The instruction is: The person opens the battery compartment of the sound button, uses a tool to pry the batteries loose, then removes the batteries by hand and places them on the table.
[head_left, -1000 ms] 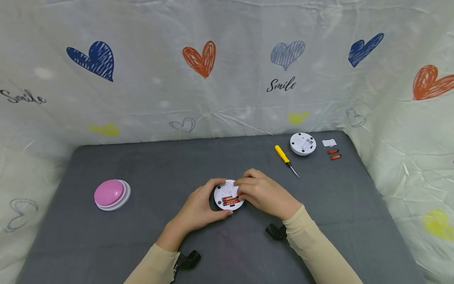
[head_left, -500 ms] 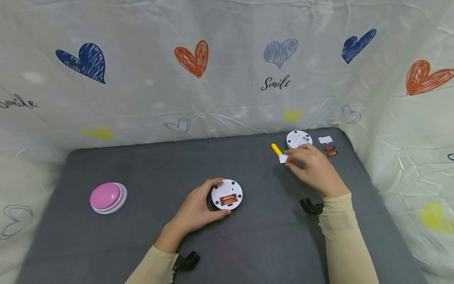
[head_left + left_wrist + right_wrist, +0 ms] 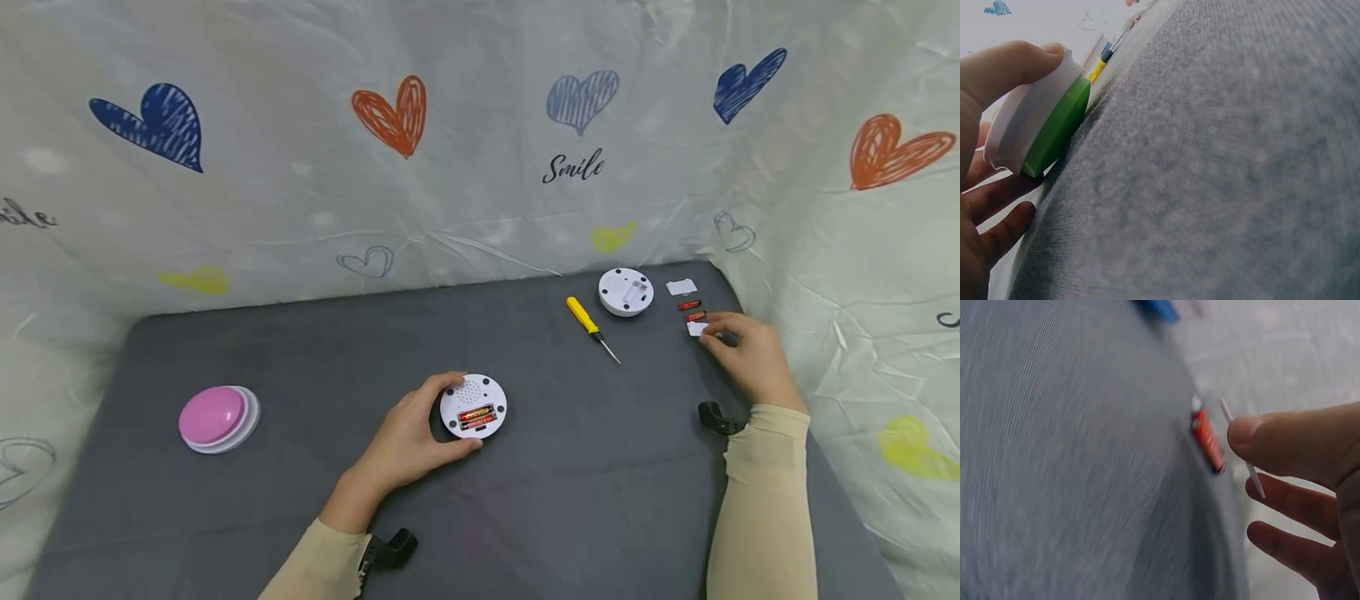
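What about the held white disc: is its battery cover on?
No, the head view shows two red batteries lying uncovered in the disc.

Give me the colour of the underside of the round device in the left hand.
The device's underside is green, best seen in the left wrist view.

a makeshift, screened-off work booth; what kind of building holds it can't be told. a creased pale sheet (image 3: 480, 42) hangs behind the grey-covered table (image 3: 570, 500) and runs down along its left and right sides. hearts (image 3: 168, 125) and the word "smile" (image 3: 572, 167) are printed on the sheet behind the table. on the table, opened white gadgets (image 3: 472, 393), a screwdriver (image 3: 583, 317) and loose batteries (image 3: 689, 306) make it look like a small repair bench.
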The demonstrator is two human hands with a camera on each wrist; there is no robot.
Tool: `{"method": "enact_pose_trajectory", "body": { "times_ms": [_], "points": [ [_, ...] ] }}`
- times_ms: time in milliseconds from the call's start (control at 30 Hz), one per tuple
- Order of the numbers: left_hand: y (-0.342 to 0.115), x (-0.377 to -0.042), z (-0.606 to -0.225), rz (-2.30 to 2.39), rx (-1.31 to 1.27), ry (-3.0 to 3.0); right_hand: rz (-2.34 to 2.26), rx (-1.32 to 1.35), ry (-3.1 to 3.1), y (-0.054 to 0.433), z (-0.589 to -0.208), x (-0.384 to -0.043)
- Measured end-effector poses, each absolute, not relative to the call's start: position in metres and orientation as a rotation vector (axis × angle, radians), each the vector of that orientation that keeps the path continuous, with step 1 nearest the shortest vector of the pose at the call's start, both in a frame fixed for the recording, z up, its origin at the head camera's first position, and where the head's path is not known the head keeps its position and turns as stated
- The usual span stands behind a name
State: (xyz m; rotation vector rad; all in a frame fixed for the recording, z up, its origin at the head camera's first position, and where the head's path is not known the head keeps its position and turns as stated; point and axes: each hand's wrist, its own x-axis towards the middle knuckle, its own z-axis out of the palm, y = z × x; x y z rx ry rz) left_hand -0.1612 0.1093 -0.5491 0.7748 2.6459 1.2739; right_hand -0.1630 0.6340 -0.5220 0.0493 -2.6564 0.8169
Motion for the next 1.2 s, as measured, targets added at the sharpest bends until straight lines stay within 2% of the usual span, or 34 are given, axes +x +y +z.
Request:
{"method": "enact_pose_trajectory", "body": {
  "times_ms": [233, 733, 1000, 1200],
  "points": [
    [0.110, -0.162, -0.549, 1.275, 0.777, 2.643, 0.786, 0.009, -2.692, 0.641, -0.533, -0.160],
    [0.108, -0.161, -0.548, 1.245, 0.769, 2.639, 0.801, 0.007, -2.664, 0.632, -0.528, -0.162],
    [0.107, -0.161, -0.547, 1.233, 0.765, 2.647, 0.700, 0.247, -2.602, 0.589, -0.496, -0.174],
    [0.107, -0.160, -0.549, 1.242, 0.782, 2.647, 0.716, 0.378, -2.750, 0.548, -0.491, -0.182]
  ]
}}
